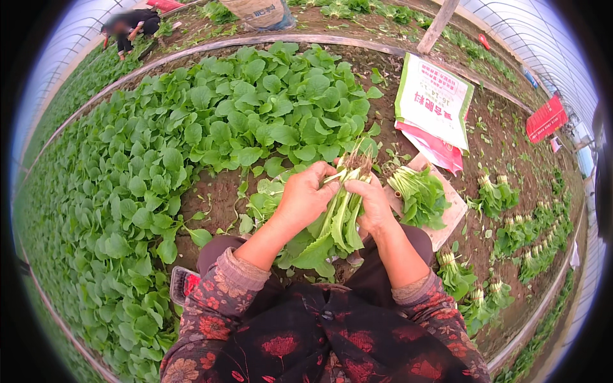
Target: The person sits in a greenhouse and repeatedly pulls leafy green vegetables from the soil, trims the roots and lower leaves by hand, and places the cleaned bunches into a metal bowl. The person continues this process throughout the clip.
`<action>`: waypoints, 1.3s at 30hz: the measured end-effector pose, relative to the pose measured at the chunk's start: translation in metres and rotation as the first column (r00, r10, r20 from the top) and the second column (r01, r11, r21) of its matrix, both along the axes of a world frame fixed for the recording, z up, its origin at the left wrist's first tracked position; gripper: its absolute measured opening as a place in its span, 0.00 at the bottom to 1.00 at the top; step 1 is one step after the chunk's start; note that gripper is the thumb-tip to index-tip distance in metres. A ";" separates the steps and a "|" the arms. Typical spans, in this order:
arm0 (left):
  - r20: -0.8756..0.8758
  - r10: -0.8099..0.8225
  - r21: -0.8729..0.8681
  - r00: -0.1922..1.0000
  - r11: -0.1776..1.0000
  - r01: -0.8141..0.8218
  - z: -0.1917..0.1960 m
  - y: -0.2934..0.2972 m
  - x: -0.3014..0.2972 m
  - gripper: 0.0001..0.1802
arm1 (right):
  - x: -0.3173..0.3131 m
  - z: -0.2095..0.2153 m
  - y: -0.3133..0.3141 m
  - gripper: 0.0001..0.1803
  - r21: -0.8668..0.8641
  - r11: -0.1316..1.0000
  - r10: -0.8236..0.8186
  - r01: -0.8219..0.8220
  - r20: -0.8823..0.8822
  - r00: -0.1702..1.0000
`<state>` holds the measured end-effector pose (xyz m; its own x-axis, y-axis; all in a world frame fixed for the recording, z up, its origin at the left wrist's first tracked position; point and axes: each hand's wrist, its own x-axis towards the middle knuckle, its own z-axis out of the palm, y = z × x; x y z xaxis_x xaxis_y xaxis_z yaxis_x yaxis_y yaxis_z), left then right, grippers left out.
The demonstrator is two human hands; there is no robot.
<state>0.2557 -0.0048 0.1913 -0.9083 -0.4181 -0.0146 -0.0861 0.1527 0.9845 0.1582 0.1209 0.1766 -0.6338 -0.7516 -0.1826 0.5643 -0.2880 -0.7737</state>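
Between my hands is a bunch of leafy greens [341,217], its pale stems and brown roots pointing away from me and its leaves hanging toward my lap. My left hand [308,195] closes round the stems from the left, thumb across them. From the other side my right hand [373,201] grips the same stems, its thumb near the roots. Just right of that hand, a second bunch of greens [421,195] lies on a pale board [450,220], leaves toward me. Some fingers of both hands are hidden behind the stems.
Growing greens [255,108] fill the bed ahead and left. A fertilizer sack [437,102] lies beyond the board. Several cut bunches [498,195] rest on soil at right. A wooden post [437,25] stands far right; another person [131,29] crouches far left.
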 end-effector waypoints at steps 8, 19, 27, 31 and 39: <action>0.041 -0.055 0.089 0.998 0.995 0.052 0.000 0.001 0.000 0.10 | 0.003 -0.001 -0.003 0.26 0.055 0.998 0.017 -0.017 -0.014 1.000; -0.012 -0.040 -0.063 0.999 0.997 0.039 0.025 -0.042 0.020 0.09 | 0.006 0.001 -0.020 0.22 0.274 0.961 0.136 -0.043 -0.327 0.935; 0.165 -0.344 0.135 0.924 0.936 0.324 0.006 -0.151 0.096 0.17 | 0.015 -0.005 -0.040 0.24 0.345 0.939 0.134 0.005 -0.378 0.916; 0.471 0.279 -0.649 0.837 0.752 0.114 -0.136 -0.187 0.162 0.20 | 0.026 -0.006 -0.056 0.23 0.376 0.926 0.167 -0.030 -0.339 0.926; 0.641 0.552 -0.649 0.533 0.761 -0.007 -0.279 -0.265 0.222 0.16 | 0.019 -0.028 -0.076 0.23 0.551 0.834 0.194 0.014 -0.318 0.928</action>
<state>0.4772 -0.2702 -0.0875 -0.4684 -0.8246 -0.3172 -0.8802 0.4043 0.2486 0.1771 0.0450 0.1482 -0.6670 -0.6557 -0.3537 0.2316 0.2688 -0.9349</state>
